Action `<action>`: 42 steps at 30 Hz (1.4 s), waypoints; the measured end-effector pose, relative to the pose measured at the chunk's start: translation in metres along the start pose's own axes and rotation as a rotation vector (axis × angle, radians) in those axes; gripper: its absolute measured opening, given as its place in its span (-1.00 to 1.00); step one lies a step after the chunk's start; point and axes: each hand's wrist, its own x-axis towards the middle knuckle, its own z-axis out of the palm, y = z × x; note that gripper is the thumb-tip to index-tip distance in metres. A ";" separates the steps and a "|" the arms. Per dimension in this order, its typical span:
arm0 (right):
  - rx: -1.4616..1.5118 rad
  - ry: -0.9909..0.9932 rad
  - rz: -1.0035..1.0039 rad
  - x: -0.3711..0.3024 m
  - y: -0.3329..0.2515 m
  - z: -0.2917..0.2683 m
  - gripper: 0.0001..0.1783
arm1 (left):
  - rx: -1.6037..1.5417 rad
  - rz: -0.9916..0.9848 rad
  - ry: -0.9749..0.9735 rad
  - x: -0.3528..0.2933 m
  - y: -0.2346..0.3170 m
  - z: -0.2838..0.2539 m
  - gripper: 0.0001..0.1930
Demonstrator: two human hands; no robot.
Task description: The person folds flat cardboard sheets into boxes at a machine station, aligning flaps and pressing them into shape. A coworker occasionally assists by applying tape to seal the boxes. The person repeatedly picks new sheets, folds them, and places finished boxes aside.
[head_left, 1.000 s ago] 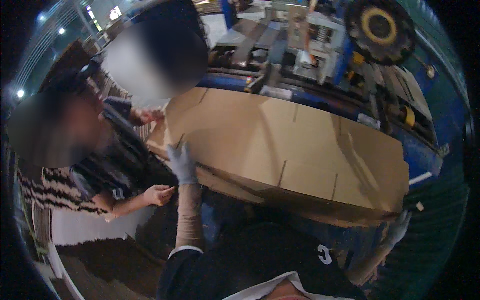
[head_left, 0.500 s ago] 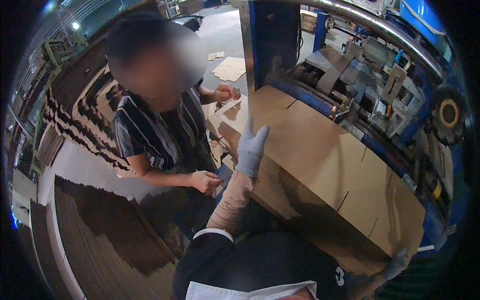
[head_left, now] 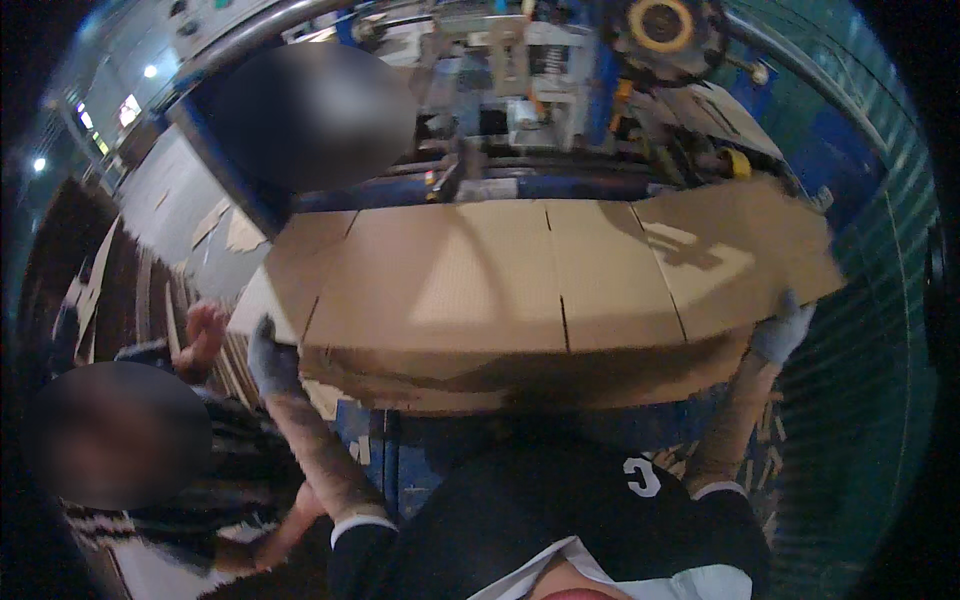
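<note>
Alongside the blue machine (head_left: 590,187), cardboard sheet (head_left: 490,280) atop its stack (head_left: 520,388); left hand (head_left: 272,360) and right hand (head_left: 782,332) apart at its ends, grip unclear: steadying, seemingly, calling for even pressure.

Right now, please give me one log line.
left grey-gloved hand: left end of brown slotted cardboard sheet | right grey-gloved hand: right end | blue metal machine: beyond
</note>
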 end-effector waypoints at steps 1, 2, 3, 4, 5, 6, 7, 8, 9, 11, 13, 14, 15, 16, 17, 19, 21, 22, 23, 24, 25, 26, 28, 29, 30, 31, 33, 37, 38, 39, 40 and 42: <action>0.011 -0.027 -0.081 0.001 -0.032 -0.005 -0.52 | 0.309 0.160 -0.054 -0.021 -0.007 0.009 -0.65; -0.052 -0.007 -0.139 -0.003 -0.064 -0.012 -0.54 | 0.530 0.362 -0.093 -0.044 -0.015 0.019 -0.65; -0.110 -0.014 -0.224 -0.006 -0.094 -0.022 -0.56 | 0.668 0.490 -0.112 -0.069 -0.022 0.029 -0.66; -0.146 -0.094 -0.316 -0.018 -0.109 -0.022 -0.58 | 0.611 0.459 -0.143 -0.091 -0.035 0.041 -0.64; -0.241 -0.329 -0.419 -0.030 -0.122 -0.023 -0.60 | 0.547 0.461 -0.208 -0.111 -0.045 0.054 -0.62; -0.304 -0.633 -0.521 -0.046 -0.121 -0.016 -0.61 | 0.649 0.434 -0.236 -0.126 -0.060 0.068 -0.60; -0.358 -0.938 -0.622 -0.062 -0.117 -0.010 -0.63 | 0.747 0.424 -0.276 -0.138 -0.072 0.080 -0.58; -0.330 -1.216 -0.706 -0.077 -0.108 -0.003 -0.64 | 0.942 0.587 -0.433 -0.147 -0.084 0.093 -0.56; -0.529 -1.479 -0.825 -0.096 -0.091 0.010 -0.56 | 1.148 0.724 -0.564 -0.153 -0.095 0.105 -0.52; -0.491 -1.568 -0.869 -0.119 -0.068 0.019 -0.56 | 1.462 0.963 -1.047 -0.150 -0.106 0.124 -0.48; -0.346 -1.512 -0.901 -0.129 -0.049 0.020 -0.48 | 1.640 0.963 -1.207 -0.155 -0.118 0.137 -0.47; -0.411 -1.565 -0.864 -0.130 -0.043 0.019 -0.49 | 1.773 0.939 -1.329 -0.155 -0.121 0.140 -0.47; -0.405 -1.560 -0.864 -0.129 -0.040 0.017 -0.50 | 1.752 0.932 -1.307 -0.155 -0.122 0.143 -0.47; -0.373 -1.527 -0.862 -0.126 -0.039 0.015 -0.51 | 1.770 0.907 -1.334 -0.156 -0.123 0.145 -0.46; -0.415 -1.546 -0.895 -0.124 -0.039 0.013 -0.52 | 1.803 0.881 -1.348 -0.157 -0.124 0.145 -0.46; -0.502 -1.585 -0.942 -0.118 -0.041 0.012 -0.53 | 1.788 0.884 -1.355 -0.158 -0.123 0.145 -0.46; -0.460 -1.531 -1.001 -0.111 -0.042 0.017 -0.55 | 1.772 0.917 -1.355 -0.155 -0.121 0.146 -0.45; -0.406 -1.464 -1.058 -0.107 -0.041 0.022 -0.56 | 1.756 0.957 -1.348 -0.153 -0.120 0.148 -0.45; -0.468 -1.497 -1.053 -0.101 -0.039 0.027 -0.57 | 1.787 0.975 -1.369 -0.149 -0.120 0.152 -0.46; -0.458 -1.472 -1.069 -0.095 -0.035 0.035 -0.57 | 1.691 1.036 -1.310 -0.142 -0.121 0.157 -0.46; -0.447 -1.450 -1.086 -0.089 -0.031 0.043 -0.58 | 1.645 1.068 -1.282 -0.133 -0.123 0.164 -0.46; -0.479 -1.453 -1.113 -0.080 -0.024 0.051 -0.58 | 1.598 1.078 -1.239 -0.124 -0.125 0.171 -0.46; -0.570 -1.463 -1.162 -0.063 -0.008 0.068 -0.59 | 1.534 1.197 -1.251 -0.109 -0.136 0.185 -0.46; -0.526 -1.423 -1.148 -0.057 0.001 0.074 -0.58 | 1.512 1.238 -1.251 -0.103 -0.144 0.191 -0.46; -0.501 -1.397 -1.124 -0.051 0.009 0.077 -0.57 | 1.483 1.289 -1.239 -0.093 -0.154 0.200 -0.43; -0.440 -1.346 -1.118 -0.046 0.018 0.081 -0.56 | 1.468 1.290 -1.214 -0.083 -0.162 0.206 -0.43; -0.477 -1.329 -1.174 -0.041 0.037 0.098 -0.56 | 1.419 1.308 -1.175 -0.060 -0.174 0.221 -0.43; -0.428 -1.236 -1.148 -0.029 0.071 0.141 -0.57 | 1.363 1.288 -1.054 -0.018 -0.190 0.249 -0.43; -0.369 -1.198 -1.096 -0.026 0.078 0.154 -0.53 | 1.380 1.279 -1.029 -0.008 -0.194 0.258 -0.43; -0.472 -1.249 -1.023 -0.023 0.084 0.166 -0.53 | 1.380 1.288 -1.000 0.002 -0.199 0.267 -0.43; -0.524 -1.268 -0.972 -0.022 0.090 0.181 -0.52 | 1.415 1.283 -0.930 0.010 -0.204 0.276 -0.42; -0.591 -1.253 -0.928 -0.024 0.098 0.202 -0.51 | 1.442 1.304 -0.783 0.022 -0.214 0.288 -0.40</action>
